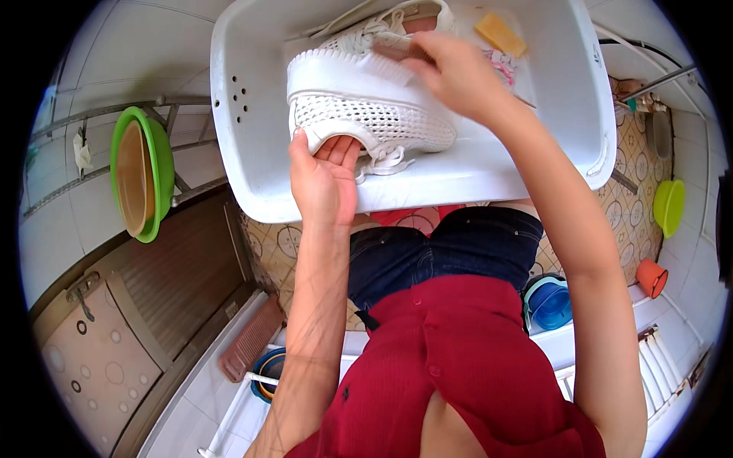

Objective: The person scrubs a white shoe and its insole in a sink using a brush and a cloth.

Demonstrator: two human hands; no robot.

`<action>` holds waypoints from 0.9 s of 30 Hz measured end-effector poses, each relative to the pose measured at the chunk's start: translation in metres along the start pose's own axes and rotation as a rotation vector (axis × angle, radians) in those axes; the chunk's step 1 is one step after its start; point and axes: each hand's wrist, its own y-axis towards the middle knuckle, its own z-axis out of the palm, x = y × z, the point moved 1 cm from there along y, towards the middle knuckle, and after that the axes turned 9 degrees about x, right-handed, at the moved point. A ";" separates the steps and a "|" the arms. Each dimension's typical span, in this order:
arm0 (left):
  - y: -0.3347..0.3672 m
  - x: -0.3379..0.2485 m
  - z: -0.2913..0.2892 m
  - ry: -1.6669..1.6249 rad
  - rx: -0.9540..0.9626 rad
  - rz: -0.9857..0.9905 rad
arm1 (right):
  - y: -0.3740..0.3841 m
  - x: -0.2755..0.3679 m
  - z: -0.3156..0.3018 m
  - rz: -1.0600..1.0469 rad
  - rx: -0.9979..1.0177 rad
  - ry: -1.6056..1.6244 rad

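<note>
A white perforated sneaker [382, 114] is tilted on its side over the white basin, its sole edge facing up and away. My left hand [328, 183] grips it at the heel, fingers tucked inside the ankle opening and thumb on the outside. The laces hang loose near the basin's front wall. In my right hand [462, 80] is a scrubbing brush [393, 67], its pale bristles against the side of the sole; the fingers hide much of its back. Behind lies a second white sneaker [351, 38], partly covered by the first.
The white basin [256, 145] has a yellow block [500, 34], soap or sponge, at its far right. Green and tan bowls [162, 172] hang on a rail at left. A blue bucket [550, 304] and an orange cup [651, 278] stand at lower right.
</note>
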 end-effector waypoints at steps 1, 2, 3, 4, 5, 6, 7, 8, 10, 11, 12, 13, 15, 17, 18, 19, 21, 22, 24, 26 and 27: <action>0.000 0.001 -0.001 -0.018 0.007 0.009 | 0.003 -0.003 -0.001 0.075 -0.033 -0.011; 0.000 0.001 -0.001 -0.036 0.015 0.019 | 0.002 -0.005 -0.005 0.139 -0.022 -0.042; 0.001 0.001 0.000 -0.036 0.016 0.020 | 0.001 -0.004 -0.008 0.138 -0.024 -0.043; 0.000 0.001 0.000 -0.022 0.009 0.016 | -0.003 0.004 -0.011 0.061 0.029 -0.016; -0.001 0.001 0.000 -0.009 0.001 0.013 | -0.005 0.009 -0.012 -0.015 0.082 0.011; -0.002 0.000 0.000 -0.008 0.000 0.013 | -0.006 0.005 -0.008 -0.015 0.083 0.013; -0.002 0.000 0.002 -0.010 -0.008 0.015 | -0.005 0.000 -0.006 0.061 0.060 -0.032; -0.002 -0.001 0.004 -0.011 -0.016 0.017 | -0.004 -0.004 -0.005 0.137 0.036 -0.076; -0.001 0.000 0.001 -0.003 0.016 0.023 | -0.008 0.000 -0.012 0.072 0.005 -0.019; -0.002 0.001 -0.001 0.005 0.040 0.031 | -0.010 0.003 -0.014 0.005 -0.019 0.042; -0.004 0.000 -0.001 0.008 0.039 0.030 | -0.011 -0.001 -0.010 0.005 -0.019 0.044; -0.003 0.000 0.002 0.003 0.021 0.032 | -0.010 -0.007 -0.006 0.040 -0.002 -0.038; -0.001 0.001 0.005 -0.002 0.011 0.031 | -0.013 -0.015 -0.007 0.078 0.010 -0.123; -0.002 0.001 0.001 -0.021 0.028 0.045 | -0.018 -0.015 -0.012 0.114 -0.016 -0.054; 0.000 0.002 0.001 -0.019 0.028 0.045 | -0.020 -0.012 -0.011 0.114 -0.017 -0.053; 0.001 0.001 0.001 -0.012 0.024 0.044 | -0.021 -0.008 -0.010 0.091 0.011 -0.087; 0.000 0.000 0.001 -0.005 0.022 0.043 | -0.023 -0.007 -0.011 0.069 0.037 -0.121; -0.001 0.000 0.002 -0.021 -0.004 0.037 | -0.024 -0.012 -0.013 0.148 0.053 -0.133; 0.001 0.001 0.002 -0.039 -0.027 0.031 | -0.026 -0.014 -0.016 0.228 0.067 -0.146; 0.000 0.001 0.000 -0.013 0.032 0.045 | -0.032 -0.001 -0.017 0.101 0.089 -0.043; -0.002 0.000 0.000 -0.013 0.031 0.044 | -0.034 -0.008 -0.015 0.102 0.090 -0.042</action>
